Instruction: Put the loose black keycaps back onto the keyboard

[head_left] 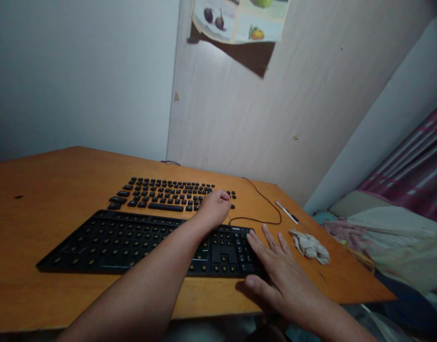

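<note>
A black keyboard (132, 242) lies along the front of the table, most of its keycaps off and the small key posts bare. Keycaps remain on the number pad at its right end. Behind it, loose black keycaps (168, 190) are laid out in rows, with the long space bar (165, 207) in front. My left hand (215, 207) reaches across the keyboard to the right part of these rows, its fingers curled together; whatever they hold is hidden. With fingers spread, my right hand (275, 266) rests on the keyboard's right end, by the number pad.
A black cable (263, 222) loops behind the keyboard on the wooden table (61, 190). To the right lie a crumpled pale cloth (310, 246) and a thin white stick-like tool (286, 212) with a dark part. A wall stands behind; bedding (375, 218) is beyond the right edge.
</note>
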Action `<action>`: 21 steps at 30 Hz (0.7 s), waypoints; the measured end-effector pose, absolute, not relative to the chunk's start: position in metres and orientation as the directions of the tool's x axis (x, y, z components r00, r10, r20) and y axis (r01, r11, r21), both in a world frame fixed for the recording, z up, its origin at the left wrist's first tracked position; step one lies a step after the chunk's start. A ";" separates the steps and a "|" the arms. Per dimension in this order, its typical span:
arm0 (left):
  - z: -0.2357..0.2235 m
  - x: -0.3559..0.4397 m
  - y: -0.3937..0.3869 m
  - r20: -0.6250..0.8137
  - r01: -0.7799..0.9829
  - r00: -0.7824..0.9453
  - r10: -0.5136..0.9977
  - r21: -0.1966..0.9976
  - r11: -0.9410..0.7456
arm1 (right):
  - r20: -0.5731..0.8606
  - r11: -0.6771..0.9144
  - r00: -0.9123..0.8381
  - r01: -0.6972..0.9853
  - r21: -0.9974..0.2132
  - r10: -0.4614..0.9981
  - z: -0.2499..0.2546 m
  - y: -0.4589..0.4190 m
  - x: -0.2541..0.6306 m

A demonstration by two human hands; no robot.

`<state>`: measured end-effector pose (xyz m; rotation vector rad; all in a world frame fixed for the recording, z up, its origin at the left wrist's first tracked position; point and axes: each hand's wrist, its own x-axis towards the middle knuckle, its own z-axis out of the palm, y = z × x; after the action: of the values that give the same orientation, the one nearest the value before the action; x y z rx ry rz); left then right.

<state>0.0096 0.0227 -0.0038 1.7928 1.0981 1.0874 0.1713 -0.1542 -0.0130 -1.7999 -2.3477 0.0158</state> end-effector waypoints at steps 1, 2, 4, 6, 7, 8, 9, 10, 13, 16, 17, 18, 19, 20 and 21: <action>-0.004 0.009 0.024 0.285 0.276 0.252 0.925 0.895 -0.351 | 0.136 0.273 -0.256 0.954 -0.122 0.957 -0.012 -0.153 0.170; -0.004 0.008 0.026 0.299 0.274 0.235 0.925 0.893 -0.358 | 0.124 0.286 -0.271 0.950 -0.128 0.955 -0.010 -0.153 0.169; -0.005 0.006 0.031 0.327 0.278 0.198 0.924 0.885 -0.373 | 0.089 0.306 -0.296 0.942 -0.141 0.951 -0.007 -0.151 0.166; -0.007 0.003 0.036 0.365 0.293 0.161 0.917 0.869 -0.398 | 0.089 0.301 -0.290 0.943 -0.144 0.953 -0.005 -0.150 0.162; -0.008 0.002 0.039 0.390 0.296 0.137 0.910 0.861 -0.414 | 0.092 0.299 -0.288 0.943 -0.145 0.953 -0.003 -0.150 0.161; -0.009 0.001 0.041 0.419 0.289 0.118 0.900 0.852 -0.435 | 0.091 0.305 -0.293 0.941 -0.151 0.952 -0.002 -0.150 0.159; -0.009 0.000 0.042 0.446 0.276 0.092 0.890 0.848 -0.453 | 0.080 0.316 -0.307 0.935 -0.160 0.948 -0.001 -0.151 0.158; -0.009 -0.002 0.043 0.469 0.258 0.066 0.881 0.845 -0.469 | 0.062 0.330 -0.324 0.928 -0.172 0.944 0.000 -0.151 0.156; -0.005 -0.004 0.041 0.512 0.184 -0.025 0.858 0.846 -0.500 | 0.055 0.329 -0.325 0.924 -0.195 0.944 0.003 -0.151 0.153; 0.003 -0.006 0.038 0.550 0.087 -0.140 0.824 0.835 -0.543 | 0.051 0.341 -0.338 0.918 -0.204 0.940 0.004 -0.151 0.151; 0.006 -0.006 0.037 0.560 0.062 -0.179 0.809 0.827 -0.559 | 0.036 0.350 -0.351 0.913 -0.209 0.936 0.005 -0.150 0.151; 0.009 -0.006 0.037 0.569 0.045 -0.213 0.795 0.818 -0.573 | 0.026 0.354 -0.357 0.910 -0.216 0.934 0.005 -0.150 0.151; 0.012 -0.007 0.037 0.575 0.034 -0.244 0.781 0.810 -0.586 | 0.026 0.353 -0.356 0.909 -0.224 0.934 0.005 -0.150 0.150; 0.014 -0.007 0.037 0.578 0.027 -0.269 0.770 0.804 -0.594 | 0.034 0.352 -0.353 0.907 -0.231 0.935 0.005 -0.150 0.151; 0.016 -0.008 0.038 0.578 0.023 -0.287 0.764 0.801 -0.598 | 0.044 0.357 -0.357 0.903 -0.239 0.933 0.005 -0.150 0.151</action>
<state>-0.0081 0.0375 0.0163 1.4572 0.9913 1.9340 0.1514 -0.1496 0.0049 -1.6700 -2.4409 0.2598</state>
